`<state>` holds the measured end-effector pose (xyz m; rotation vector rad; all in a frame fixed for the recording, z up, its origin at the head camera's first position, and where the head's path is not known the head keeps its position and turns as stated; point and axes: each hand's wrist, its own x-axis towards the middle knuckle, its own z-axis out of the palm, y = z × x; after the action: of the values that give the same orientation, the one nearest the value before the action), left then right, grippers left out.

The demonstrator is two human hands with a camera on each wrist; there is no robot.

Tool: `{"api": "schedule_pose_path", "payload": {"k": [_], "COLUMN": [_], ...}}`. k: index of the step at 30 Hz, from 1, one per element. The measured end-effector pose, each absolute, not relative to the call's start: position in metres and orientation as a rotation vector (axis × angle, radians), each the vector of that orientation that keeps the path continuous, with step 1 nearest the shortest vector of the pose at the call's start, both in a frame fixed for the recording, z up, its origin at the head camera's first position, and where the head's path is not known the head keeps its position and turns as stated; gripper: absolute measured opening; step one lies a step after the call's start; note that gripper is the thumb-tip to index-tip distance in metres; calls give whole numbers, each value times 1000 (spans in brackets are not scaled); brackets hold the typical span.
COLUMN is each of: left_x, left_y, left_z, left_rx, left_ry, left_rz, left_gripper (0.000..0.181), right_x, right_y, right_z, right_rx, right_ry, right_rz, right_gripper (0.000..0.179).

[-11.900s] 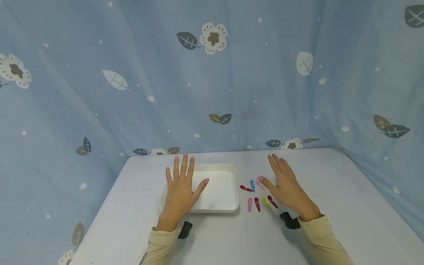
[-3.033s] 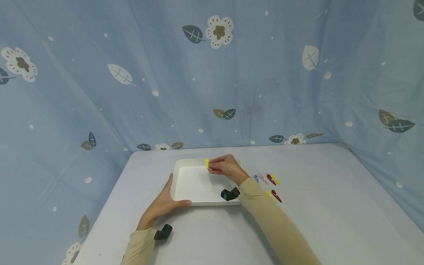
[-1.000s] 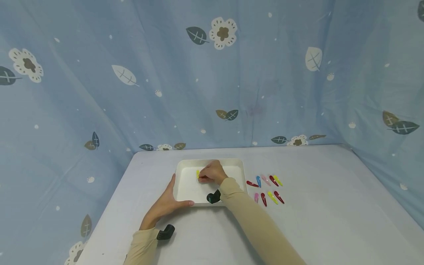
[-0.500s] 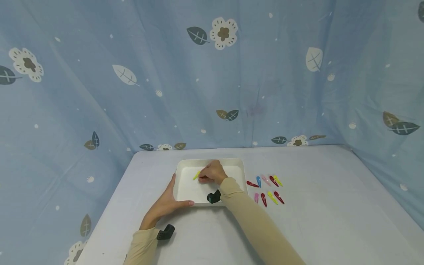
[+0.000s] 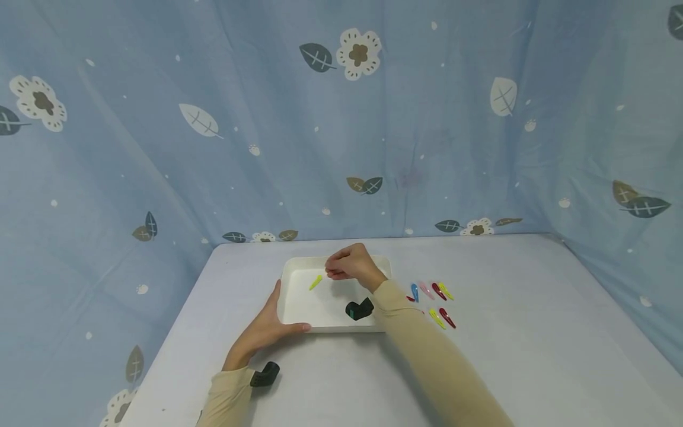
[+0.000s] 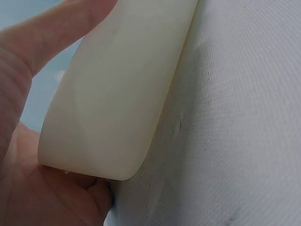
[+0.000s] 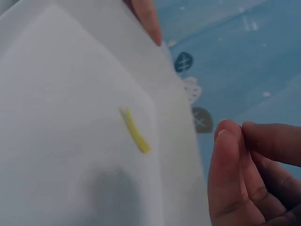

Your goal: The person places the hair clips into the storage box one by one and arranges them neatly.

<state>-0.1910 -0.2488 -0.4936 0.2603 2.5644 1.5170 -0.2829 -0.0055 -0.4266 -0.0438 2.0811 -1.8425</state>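
In the head view a yellow snap hair clip lies slanted on the floor of the white tray, left of its middle. My left hand holds the tray's near left corner, thumb along the front wall and fingers along the left side. The left wrist view shows the palm wrapped about that tray corner. Above the tray, right of the clip, hovers my right hand. In the right wrist view its thumb and fingertips meet with nothing visible between them, apart from the yellow clip.
Right of the tray, several hair clips lie on the white table: blue, pink, red and yellow ones. My right sleeve hides some of them. A blue patterned curtain hangs behind.
My right hand carried the yellow clip into the tray, turned it from upright to slanted, let go, then rose back rightward. The left hand, first spread above the tray, moved to its corner.
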Motion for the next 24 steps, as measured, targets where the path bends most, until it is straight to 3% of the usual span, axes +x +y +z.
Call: {"api": "schedule_pose_path", "payload": {"k": [11, 24], "left_x": [-192, -192], "left_y": [-250, -249], "left_z": [-494, -494], "left_rx": [274, 338], "left_ry": [2548, 2541], "left_rz": [1556, 1581], "left_gripper": [136, 134], "right_x": [-258, -238], "right_y": [54, 129], "right_z": [-397, -397], "right_rx": [-151, -44], "right_ry": [2249, 2481], "right_rz": [-1816, -1781], "right_gripper": [25, 33]}}
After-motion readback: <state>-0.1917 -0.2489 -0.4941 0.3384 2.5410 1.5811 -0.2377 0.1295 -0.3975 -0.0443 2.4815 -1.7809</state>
